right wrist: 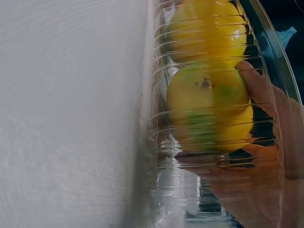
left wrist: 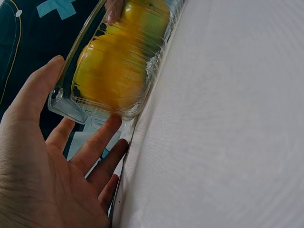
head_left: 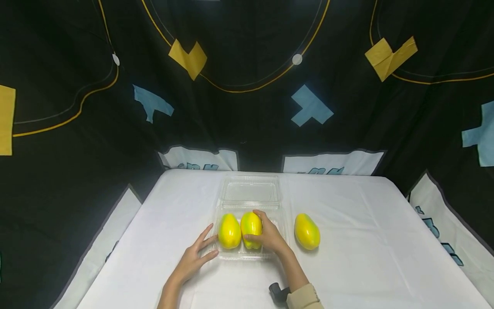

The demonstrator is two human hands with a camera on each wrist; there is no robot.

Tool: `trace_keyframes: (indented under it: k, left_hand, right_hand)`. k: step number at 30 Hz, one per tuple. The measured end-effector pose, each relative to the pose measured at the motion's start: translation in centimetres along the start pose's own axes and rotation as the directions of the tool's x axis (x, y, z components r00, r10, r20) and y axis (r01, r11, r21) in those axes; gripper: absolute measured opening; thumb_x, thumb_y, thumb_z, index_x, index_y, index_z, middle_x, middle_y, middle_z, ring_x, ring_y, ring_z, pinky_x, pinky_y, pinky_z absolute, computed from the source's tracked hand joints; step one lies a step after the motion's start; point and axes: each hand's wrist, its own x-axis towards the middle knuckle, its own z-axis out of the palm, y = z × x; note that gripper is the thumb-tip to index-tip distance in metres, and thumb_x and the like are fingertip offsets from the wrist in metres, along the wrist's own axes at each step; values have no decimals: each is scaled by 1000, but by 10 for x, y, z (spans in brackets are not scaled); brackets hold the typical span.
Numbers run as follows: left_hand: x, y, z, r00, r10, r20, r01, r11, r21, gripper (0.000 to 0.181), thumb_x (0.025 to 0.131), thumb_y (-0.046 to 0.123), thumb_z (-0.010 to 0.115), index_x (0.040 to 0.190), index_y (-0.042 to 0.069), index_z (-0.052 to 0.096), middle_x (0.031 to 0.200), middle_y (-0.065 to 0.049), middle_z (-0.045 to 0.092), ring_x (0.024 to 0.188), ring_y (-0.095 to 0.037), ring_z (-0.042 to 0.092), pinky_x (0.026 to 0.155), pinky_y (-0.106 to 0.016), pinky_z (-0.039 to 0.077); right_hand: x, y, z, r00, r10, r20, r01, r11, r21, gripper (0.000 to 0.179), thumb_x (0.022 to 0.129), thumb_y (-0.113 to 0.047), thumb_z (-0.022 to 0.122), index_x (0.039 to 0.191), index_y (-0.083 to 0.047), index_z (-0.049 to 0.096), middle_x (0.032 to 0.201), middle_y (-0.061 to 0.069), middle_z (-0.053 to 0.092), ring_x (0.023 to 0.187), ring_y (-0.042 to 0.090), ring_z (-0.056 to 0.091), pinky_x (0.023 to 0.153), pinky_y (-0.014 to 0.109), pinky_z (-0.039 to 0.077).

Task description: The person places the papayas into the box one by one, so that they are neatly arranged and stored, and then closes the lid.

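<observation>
A clear plastic clamshell box (head_left: pixel 251 189) lies with its lid folded back on the white table. Two glossy yellow mango-like fruits are in its base, side by side: a left fruit (head_left: pixel 229 231) and a right fruit (head_left: pixel 250 223). My right hand (head_left: pixel 273 238) grips the right fruit between thumb and fingers, as the right wrist view shows through the ribbed wall. At the box's left side is my left hand (head_left: pixel 193 259), its fingers spread and fairly straight. In the left wrist view, its fingertips (left wrist: pixel 114 122) are at the box wall.
A third yellow fruit (head_left: pixel 307 231) lies on the white tablecloth (head_left: pixel 359 240) to the right of the box. Near my right forearm is a small black object (head_left: pixel 278 292). Behind the table hangs a black curtain (head_left: pixel 247 124) with taped pieces.
</observation>
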Motion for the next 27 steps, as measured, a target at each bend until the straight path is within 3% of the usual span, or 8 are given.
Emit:
trace_keyframes:
  k: [3, 10, 21, 27]
  left_hand:
    - [0, 0, 0, 1000, 1, -2, -1, 1000, 0, 72, 86, 26, 65, 146, 25, 25, 130, -7, 54, 131, -39, 30, 95, -73, 14]
    - [0, -1, -2, 1000, -10, 15, 10, 1000, 0, 72, 85, 36, 64, 146, 34, 24, 130, 0, 54, 132, -35, 29, 96, -73, 13]
    - [0, 0, -3, 1000, 4, 15, -4, 1000, 0, 72, 86, 37, 64, 146, 35, 23, 130, 0, 54, 132, -35, 30, 96, -72, 13]
    - [-7, 29, -9, 999, 7, 31, -6, 1000, -20, 71, 87, 25, 63, 147, 20, 25, 130, -11, 53, 131, -40, 29, 96, -73, 13]
  right_hand:
    - [1, 0, 1, 1000, 1, -3, -1, 1000, -4, 86, 71, -28, 80, 141, -17, 31, 133, 15, 46, 114, 35, 49, 91, 53, 42]
    - [1, 1, 0, 1000, -23, 0, 23, 1000, 1, 87, 70, -27, 81, 141, -14, 31, 131, 16, 47, 112, 36, 49, 90, 54, 42]
    - [1, 2, 1, 1000, -26, -1, 26, 1000, 4, 88, 71, -29, 80, 141, -14, 30, 132, 16, 46, 114, 35, 48, 91, 54, 42]
    - [0, 1, -1, 1000, -24, -3, 24, 1000, 9, 88, 71, -30, 80, 142, -15, 30, 133, 17, 45, 114, 36, 48, 92, 54, 41]
